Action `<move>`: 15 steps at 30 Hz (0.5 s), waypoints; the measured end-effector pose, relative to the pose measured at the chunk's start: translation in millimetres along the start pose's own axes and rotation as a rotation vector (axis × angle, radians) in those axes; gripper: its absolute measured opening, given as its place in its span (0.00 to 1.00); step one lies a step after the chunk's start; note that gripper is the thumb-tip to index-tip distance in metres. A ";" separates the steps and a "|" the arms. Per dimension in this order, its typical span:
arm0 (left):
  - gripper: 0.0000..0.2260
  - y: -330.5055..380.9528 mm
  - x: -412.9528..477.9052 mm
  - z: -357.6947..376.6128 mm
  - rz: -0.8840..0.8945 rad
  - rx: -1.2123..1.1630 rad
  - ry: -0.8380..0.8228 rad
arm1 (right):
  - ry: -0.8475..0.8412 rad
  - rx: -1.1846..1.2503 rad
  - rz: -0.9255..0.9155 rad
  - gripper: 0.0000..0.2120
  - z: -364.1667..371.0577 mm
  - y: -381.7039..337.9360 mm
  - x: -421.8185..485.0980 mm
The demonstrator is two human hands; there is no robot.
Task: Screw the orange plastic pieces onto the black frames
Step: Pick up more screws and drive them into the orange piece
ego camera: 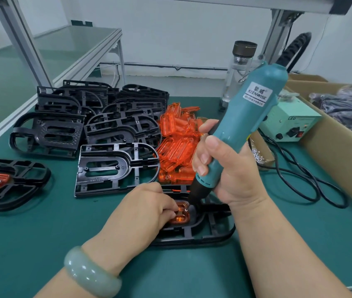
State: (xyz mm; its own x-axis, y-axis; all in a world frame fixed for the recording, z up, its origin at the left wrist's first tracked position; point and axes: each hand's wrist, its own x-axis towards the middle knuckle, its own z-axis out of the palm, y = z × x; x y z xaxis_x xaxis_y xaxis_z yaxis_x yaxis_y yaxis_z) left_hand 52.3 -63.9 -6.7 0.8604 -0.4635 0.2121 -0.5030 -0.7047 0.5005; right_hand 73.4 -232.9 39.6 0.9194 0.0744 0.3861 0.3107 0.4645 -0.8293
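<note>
Mid-screw on this one, I'd say. The frame (pixel 203 235) I'm working on lies flat on the tabletop (pixel 41 244) at about 6 o'clock, with an orange piece (pixel 181 214) seated in its middle. My left hand (pixel 149 207) has its fingers curled down onto that piece, pinning it in place. My right hand (pixel 224 168) is wrapped round the screwdriver (pixel 246 121), which leans toward 1 o'clock with its tip down at the piece's 1 o'clock edge. I can't tell if the bit has actually caught a screw.

Next I'd want the driver more upright and steady pressure so the piece doesn't shift. The spare orange pile (pixel 177 143) is at 12 o'clock, the frame stack (pixel 97 117) at 11, and one done frame (pixel 9 183) at 9.
</note>
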 end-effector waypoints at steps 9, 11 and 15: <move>0.08 -0.2 -0.7 2.2 -0.014 0.002 -0.019 | -0.006 -0.013 -0.014 0.13 -1.6 0.5 -0.6; 0.08 0.6 -0.8 3.1 -0.013 -0.006 -0.018 | -0.005 -0.016 -0.011 0.12 -3.2 0.0 -1.4; 0.08 -0.6 0.0 4.1 -0.006 -0.008 -0.018 | -0.031 -0.018 -0.015 0.15 -2.1 -1.9 -1.4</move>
State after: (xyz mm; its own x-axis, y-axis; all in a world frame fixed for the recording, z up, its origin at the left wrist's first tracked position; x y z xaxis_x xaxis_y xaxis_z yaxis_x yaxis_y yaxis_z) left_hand 52.3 -65.7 -10.4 0.8615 -0.4689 0.1946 -0.4975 -0.7031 0.5082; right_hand 72.0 -235.7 39.7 0.9070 0.0947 0.4104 0.3289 0.4494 -0.8306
